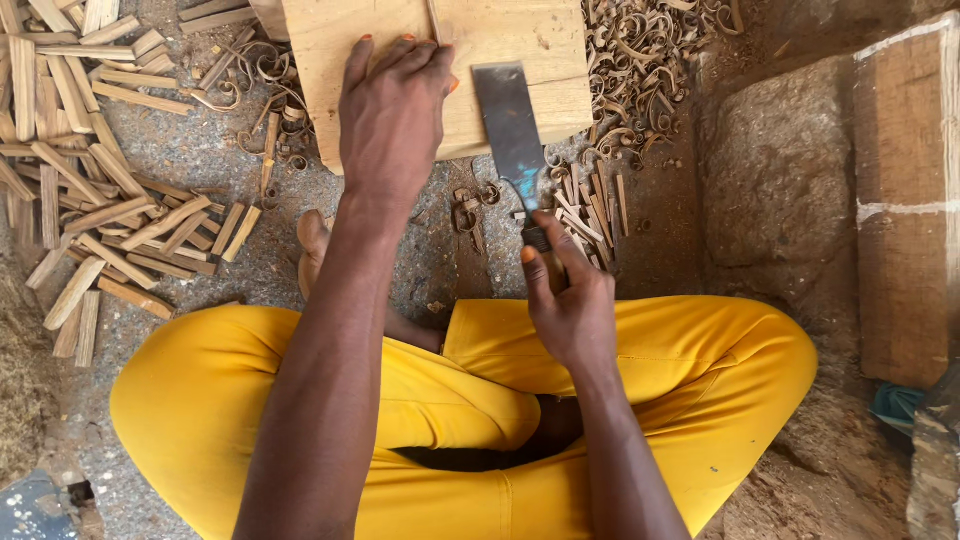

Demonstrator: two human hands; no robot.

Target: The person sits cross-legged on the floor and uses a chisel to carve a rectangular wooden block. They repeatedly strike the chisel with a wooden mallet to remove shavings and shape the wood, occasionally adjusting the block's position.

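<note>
Fingers: my left (395, 75) splayed flat on the board (500, 45), right (565, 295) clenched round chisel (510, 125); hazard, I judge: blade slipping toward left hand.

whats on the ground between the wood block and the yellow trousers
In the head view, between the wooden block and the yellow trousers: gravelly ground with a few curled shavings and small wood sticks.
</note>
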